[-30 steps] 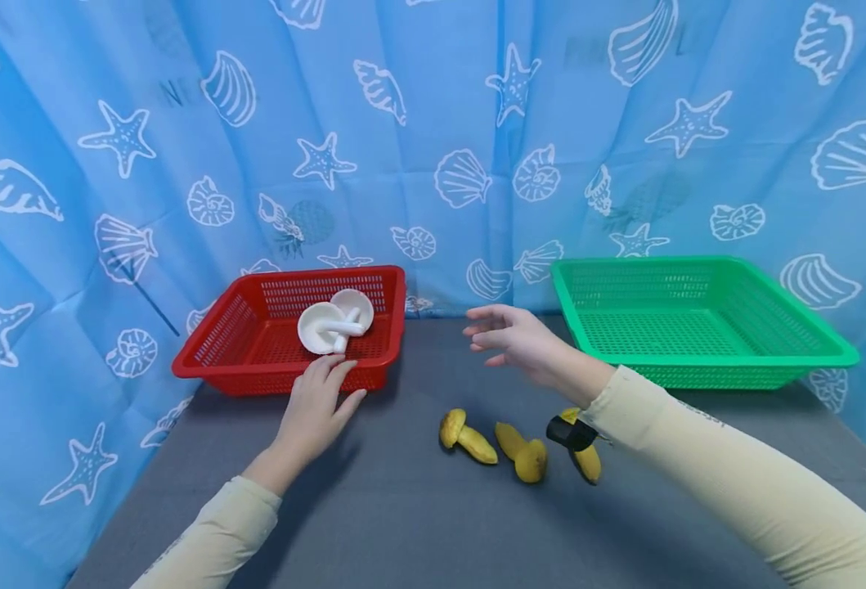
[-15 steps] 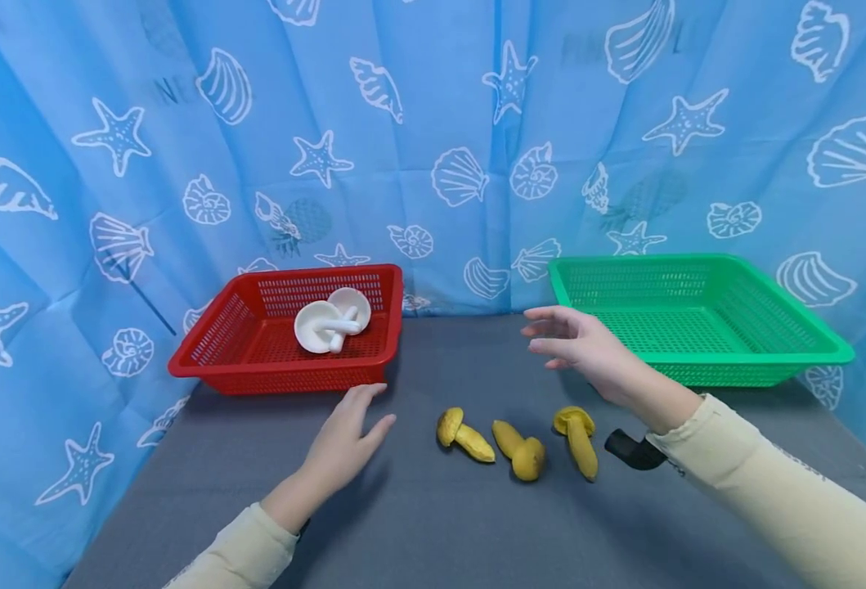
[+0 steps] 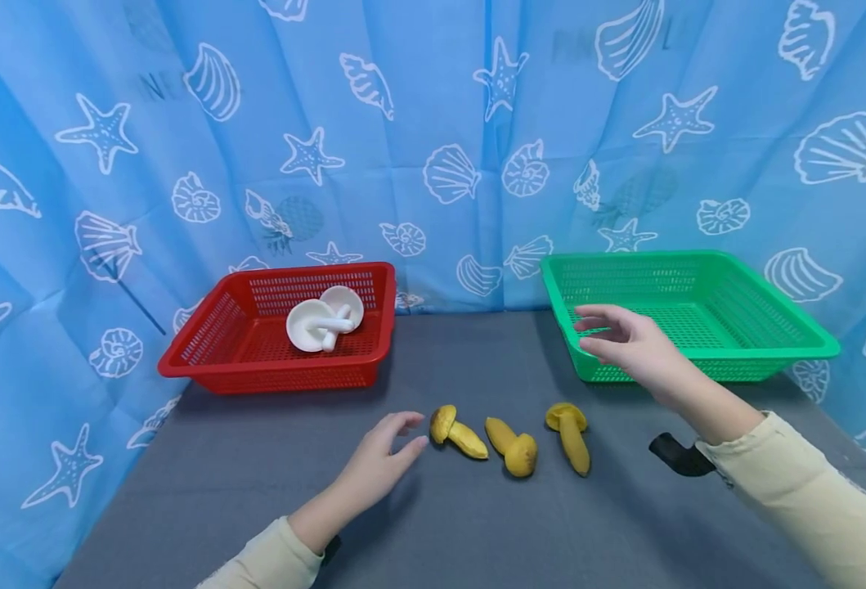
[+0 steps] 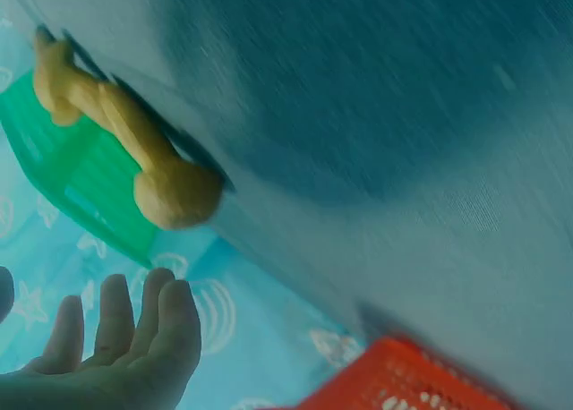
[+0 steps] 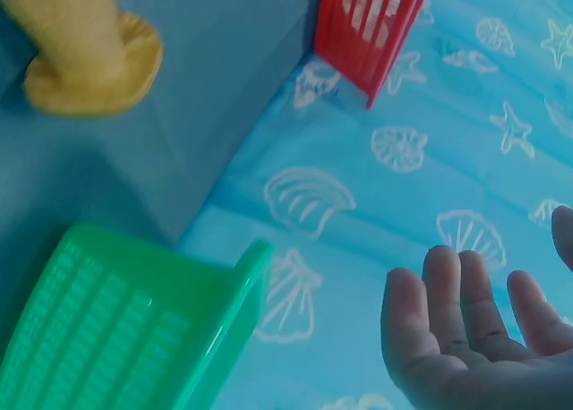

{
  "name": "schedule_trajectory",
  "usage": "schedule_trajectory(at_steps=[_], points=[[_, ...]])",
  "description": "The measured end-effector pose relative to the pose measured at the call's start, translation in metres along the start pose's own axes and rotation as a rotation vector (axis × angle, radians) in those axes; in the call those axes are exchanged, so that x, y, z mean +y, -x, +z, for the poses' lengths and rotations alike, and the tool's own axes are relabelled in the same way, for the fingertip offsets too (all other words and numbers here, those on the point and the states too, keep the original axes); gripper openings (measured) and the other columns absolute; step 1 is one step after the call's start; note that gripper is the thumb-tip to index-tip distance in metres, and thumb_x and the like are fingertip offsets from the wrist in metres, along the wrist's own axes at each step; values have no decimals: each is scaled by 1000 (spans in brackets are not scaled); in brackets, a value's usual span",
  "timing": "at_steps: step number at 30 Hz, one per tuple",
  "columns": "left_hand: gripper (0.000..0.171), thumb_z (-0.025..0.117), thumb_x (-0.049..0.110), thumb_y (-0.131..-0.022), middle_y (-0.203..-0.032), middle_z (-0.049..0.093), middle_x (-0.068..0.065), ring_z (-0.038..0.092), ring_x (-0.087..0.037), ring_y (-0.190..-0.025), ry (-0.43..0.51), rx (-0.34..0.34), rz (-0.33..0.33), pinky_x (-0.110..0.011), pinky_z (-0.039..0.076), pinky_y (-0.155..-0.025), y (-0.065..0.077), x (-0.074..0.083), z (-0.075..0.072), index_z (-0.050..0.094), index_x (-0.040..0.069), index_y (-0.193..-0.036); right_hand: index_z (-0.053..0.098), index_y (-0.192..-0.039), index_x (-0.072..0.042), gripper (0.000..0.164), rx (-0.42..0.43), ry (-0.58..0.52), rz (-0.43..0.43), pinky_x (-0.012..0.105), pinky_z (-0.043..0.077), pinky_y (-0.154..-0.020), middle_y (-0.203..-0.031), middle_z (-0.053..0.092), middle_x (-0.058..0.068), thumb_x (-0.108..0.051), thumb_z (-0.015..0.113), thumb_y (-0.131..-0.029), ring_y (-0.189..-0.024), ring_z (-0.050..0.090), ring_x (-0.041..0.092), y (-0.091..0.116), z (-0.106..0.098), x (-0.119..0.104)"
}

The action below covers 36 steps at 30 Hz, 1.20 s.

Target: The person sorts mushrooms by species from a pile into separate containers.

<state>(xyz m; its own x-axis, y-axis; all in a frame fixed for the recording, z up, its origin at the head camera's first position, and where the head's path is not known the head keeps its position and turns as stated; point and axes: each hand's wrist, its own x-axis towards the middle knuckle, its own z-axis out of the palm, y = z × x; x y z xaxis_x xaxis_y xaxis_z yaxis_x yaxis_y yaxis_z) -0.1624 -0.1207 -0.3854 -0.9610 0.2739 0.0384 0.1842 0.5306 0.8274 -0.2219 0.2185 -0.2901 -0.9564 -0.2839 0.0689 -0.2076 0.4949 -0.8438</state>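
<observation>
Three yellow mushrooms lie in a row on the grey table: the left mushroom (image 3: 462, 437), the middle mushroom (image 3: 515, 450) and the right mushroom (image 3: 571, 438). My left hand (image 3: 374, 466) is just left of the left mushroom, its fingers loosely bent and holding nothing. In the left wrist view that mushroom (image 4: 175, 191) shows beyond the fingertips. My right hand (image 3: 634, 348) hovers at the left front corner of the green basket (image 3: 705, 358), fingers relaxed, nothing in it. Two white mushrooms (image 3: 315, 321) rest crossed inside the red basket (image 3: 285, 380).
The red basket stands at the back left, the green one at the back right. A blue curtain (image 3: 433, 123) with white shell prints hangs behind the table (image 3: 469, 540). A black wrist strap (image 3: 679, 455) hangs beneath the right sleeve.
My left hand has moved from the red basket's front edge rightward and nearer, to the left yellow mushroom. My right hand has moved right to the green basket, uncovering the right mushroom.
</observation>
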Motion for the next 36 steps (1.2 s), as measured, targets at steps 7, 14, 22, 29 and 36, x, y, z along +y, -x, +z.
schedule_trajectory(at_steps=[7, 14, 22, 29, 36], points=[[33, 57, 18, -99, -121, 61, -15, 57, -31, -110, 102, -81, -77, -50, 47, -88, -2, 4, 16, 57, -1, -126, 30, -149, 0, 56, 52, 120, 2, 50, 45, -91, -139, 44, 26, -21, 52, -102, -122, 45, 40, 8, -17, 18], [32, 59, 17, -97, -113, 61, -10, 57, -26, -102, 184, -89, -156, -44, 49, -81, -4, 8, 29, 58, -1, -123, 27, -149, 5, 61, 81, 329, -18, 62, 42, -88, -138, 40, 32, -20, 54, -101, -122, 41, 50, 10, -31, 41], [42, 55, 20, -98, -116, 61, -13, 61, -27, -101, 418, -115, -336, -42, 51, -78, -7, 12, 36, 50, -5, -131, 31, -146, 7, 66, 54, 701, -8, 76, 27, -88, -138, 33, 40, -23, 61, -96, -123, 29, 61, 3, -37, 74], [57, 53, 22, -99, -132, 53, -24, 62, -29, -105, 534, -156, -465, -43, 51, -83, -12, 9, 45, 34, -10, -142, 40, -143, 2, 66, 53, 822, 50, 83, 14, -87, -138, 36, 36, -43, 56, -97, -123, 28, 60, -3, -43, 99], [71, 54, 23, -98, -142, 42, -28, 63, -26, -100, 527, -92, -488, -38, 51, -77, -16, 9, 55, 18, -12, -148, 53, -134, 2, 55, 84, 776, 12, 86, 3, -87, -130, 47, 37, -40, 54, -99, -119, 35, 61, -6, -41, 112]])
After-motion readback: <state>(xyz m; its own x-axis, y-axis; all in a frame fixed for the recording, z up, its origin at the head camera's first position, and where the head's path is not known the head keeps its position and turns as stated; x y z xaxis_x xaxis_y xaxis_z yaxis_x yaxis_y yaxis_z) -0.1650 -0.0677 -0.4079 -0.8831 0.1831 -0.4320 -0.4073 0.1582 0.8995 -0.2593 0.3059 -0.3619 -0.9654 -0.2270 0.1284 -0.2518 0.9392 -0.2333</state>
